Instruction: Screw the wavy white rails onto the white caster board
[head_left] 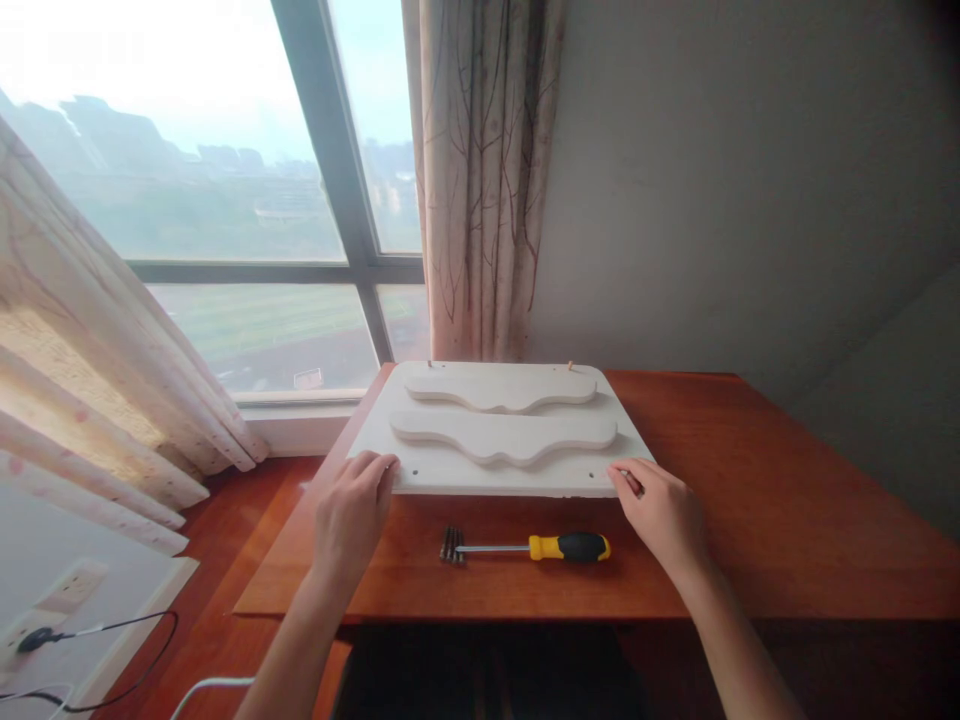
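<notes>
A white board (480, 482) with rounded corners lies on the wooden table, with two wavy-edged white panels (502, 437) (501, 393) resting on top. My left hand (354, 510) is closed at its near left corner, and my right hand (666, 510) at the near right corner. The curled fingers hide anything small between them. Dark holes (415, 472) (591, 475) show beside the hands. Two small pegs (430, 364) (570, 366) stand at the far edge. Nearer me lie a yellow-and-black screwdriver (570, 547) and several dark screws (451, 545), the shaft tip touching them.
The wooden table (750, 500) reaches far to the right, against a grey wall (712, 200). A window (225, 180) and curtains (487, 180) are behind and to the left. A plug with a black cable (37, 640) sits in a wall socket at lower left.
</notes>
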